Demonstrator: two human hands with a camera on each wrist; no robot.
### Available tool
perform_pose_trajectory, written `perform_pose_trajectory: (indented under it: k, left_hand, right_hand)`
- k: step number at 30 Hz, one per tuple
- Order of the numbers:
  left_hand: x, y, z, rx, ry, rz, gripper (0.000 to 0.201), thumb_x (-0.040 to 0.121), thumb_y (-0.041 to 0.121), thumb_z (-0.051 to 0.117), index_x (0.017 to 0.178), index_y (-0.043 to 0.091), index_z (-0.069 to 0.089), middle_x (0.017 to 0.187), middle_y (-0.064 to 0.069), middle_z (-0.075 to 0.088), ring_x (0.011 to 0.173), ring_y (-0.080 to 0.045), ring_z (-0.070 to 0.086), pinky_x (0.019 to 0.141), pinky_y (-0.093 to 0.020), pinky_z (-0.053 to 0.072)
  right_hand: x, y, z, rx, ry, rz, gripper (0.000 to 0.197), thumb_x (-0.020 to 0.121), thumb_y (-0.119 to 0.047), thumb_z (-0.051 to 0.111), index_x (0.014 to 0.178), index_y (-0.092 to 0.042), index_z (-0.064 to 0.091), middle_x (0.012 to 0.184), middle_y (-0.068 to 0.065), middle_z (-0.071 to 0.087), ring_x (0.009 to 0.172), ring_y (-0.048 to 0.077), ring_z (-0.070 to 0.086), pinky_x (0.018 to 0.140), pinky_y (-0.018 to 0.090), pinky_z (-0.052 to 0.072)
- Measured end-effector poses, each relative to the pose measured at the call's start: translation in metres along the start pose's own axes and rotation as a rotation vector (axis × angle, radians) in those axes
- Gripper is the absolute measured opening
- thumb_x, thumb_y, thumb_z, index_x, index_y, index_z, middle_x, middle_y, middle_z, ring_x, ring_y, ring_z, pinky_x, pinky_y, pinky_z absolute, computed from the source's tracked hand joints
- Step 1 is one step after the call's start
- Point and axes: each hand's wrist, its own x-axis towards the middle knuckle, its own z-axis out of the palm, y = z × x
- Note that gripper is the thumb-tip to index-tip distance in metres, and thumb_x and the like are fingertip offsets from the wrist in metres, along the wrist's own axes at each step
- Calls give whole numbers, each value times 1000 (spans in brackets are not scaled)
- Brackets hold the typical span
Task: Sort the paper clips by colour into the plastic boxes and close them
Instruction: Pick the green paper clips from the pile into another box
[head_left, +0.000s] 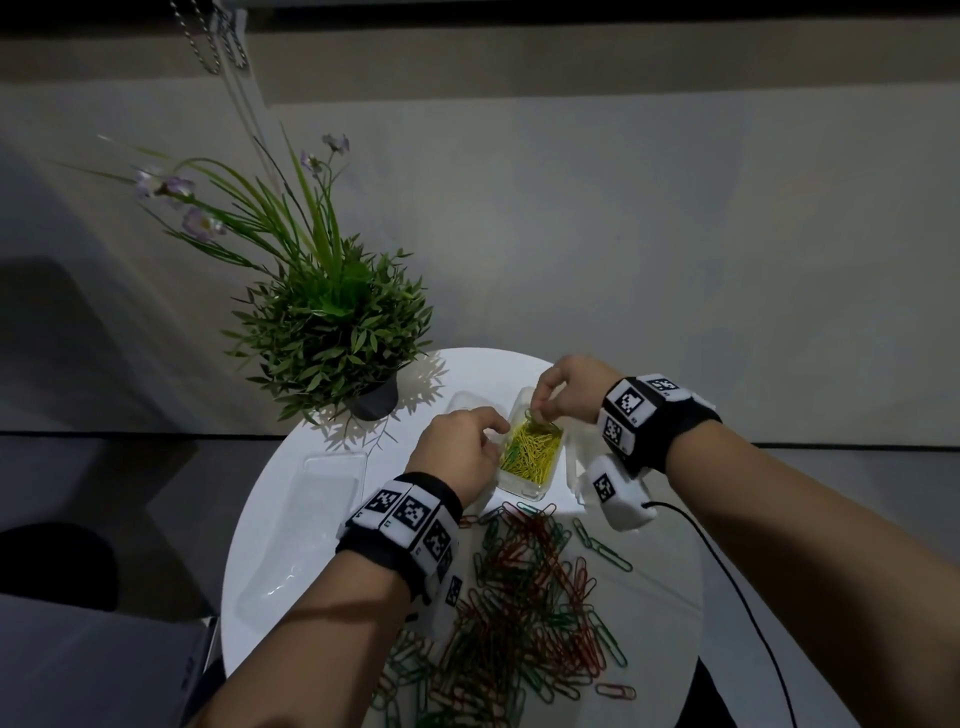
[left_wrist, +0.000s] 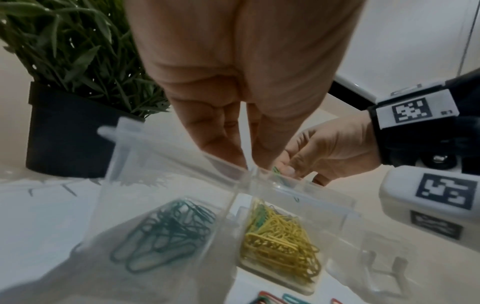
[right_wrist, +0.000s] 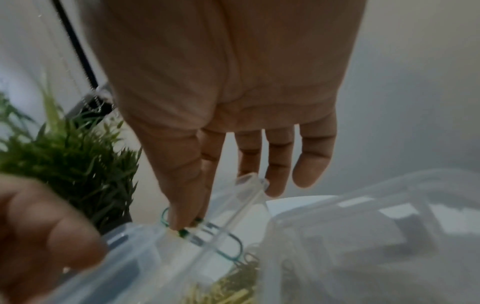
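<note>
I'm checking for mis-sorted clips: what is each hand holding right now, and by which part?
The right hand pinches a green paper clip near one looped end, above the box of yellow clips. Whether the left hand holds anything cannot be told.

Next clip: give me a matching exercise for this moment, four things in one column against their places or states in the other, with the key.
Things:
1. right hand
2. box of yellow clips
3. potted plant
4. red and green clip pile

Places or states:
A. loose on the table's near side
B. pinches a green clip over the yellow ones
C. far left of the table, beside the boxes
D. open, between the two hands

Pairs: 1-B, 2-D, 3-C, 4-A
</note>
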Motion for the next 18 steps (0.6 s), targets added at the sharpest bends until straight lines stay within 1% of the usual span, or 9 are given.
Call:
perform_pose_trajectory:
  k: [5, 8, 9, 10, 11, 12, 14, 16, 18]
  left_hand:
    - [-2, 2, 6, -74, 32, -50, 23, 89, 16, 56, 107, 27, 66, 91, -3, 68, 86, -21, 62, 79, -26, 50]
    - [-3, -3, 3, -145, 59, -62, 22, 90, 16, 55, 105, 26, 66, 86, -3, 66, 70, -22, 59, 73, -31, 54]
    - [-3, -6, 0, -164, 87, -70, 22, 90, 15, 54, 105, 26, 66, 84, -1, 64, 66, -22, 58, 71, -32, 55]
    - [-3, -10, -3, -167, 118, -79, 22, 91, 14, 53, 105, 25, 66, 82, 0, 63, 65, -21, 57, 70, -31, 54]
    - [-3, -13, -5, -162, 145, -91, 22, 91, 13, 53, 105, 24, 66, 80, 0, 62, 66, -20, 57, 69, -28, 51]
    - [-4, -18, -8, -164, 168, -102, 22, 91, 12, 53, 105, 23, 66, 79, 0, 62, 67, -20, 56, 68, -26, 48]
    - [-6, -24, -12, -168, 197, -119, 21, 90, 10, 53, 102, 22, 66, 77, 1, 61, 68, -18, 55, 65, -23, 41]
    - [-8, -30, -14, -169, 216, -138, 21, 90, 10, 53, 100, 23, 66, 78, 0, 63, 67, -18, 54, 64, -23, 40]
    - [-11, -33, -13, -176, 240, -156, 21, 89, 10, 52, 100, 23, 66, 81, -4, 66, 69, -21, 56, 66, -27, 45]
  right_hand:
    - [-9, -5, -8, 249, 82, 23, 14, 75, -3, 75, 70, -16, 74, 76, -5, 71, 78, 5, 60, 67, 16, 42]
    - [-8, -13, -11, 308, 113, 14, 16, 81, 1, 68, 72, -12, 68, 80, 5, 71, 77, 14, 63, 73, 25, 51]
    - [-9, -17, -11, 356, 101, 10, 15, 83, 4, 65, 75, -9, 65, 79, 8, 70, 71, 15, 63, 69, 26, 53]
    - [-9, -22, -9, 398, 81, 11, 14, 86, 6, 61, 79, -6, 62, 78, 11, 69, 62, 15, 63, 58, 23, 52]
    - [-11, -27, -8, 414, 62, 13, 13, 87, 7, 58, 82, -5, 61, 79, 14, 69, 55, 13, 61, 47, 19, 46]
    - [-12, -33, -5, 411, 47, 19, 14, 87, 7, 57, 83, -7, 60, 82, 17, 70, 51, 12, 59, 41, 18, 38]
    - [-11, -44, 0, 408, 22, 25, 15, 87, 4, 60, 85, -11, 61, 88, 20, 73, 52, 15, 56, 43, 20, 30]
    - [-10, -55, 9, 443, -8, 30, 15, 87, 2, 64, 89, -13, 61, 88, 20, 73, 52, 17, 57, 46, 23, 34]
    - [-9, -63, 19, 494, -41, 32, 12, 87, -1, 66, 93, -11, 62, 85, 19, 71, 50, 18, 59, 46, 24, 40]
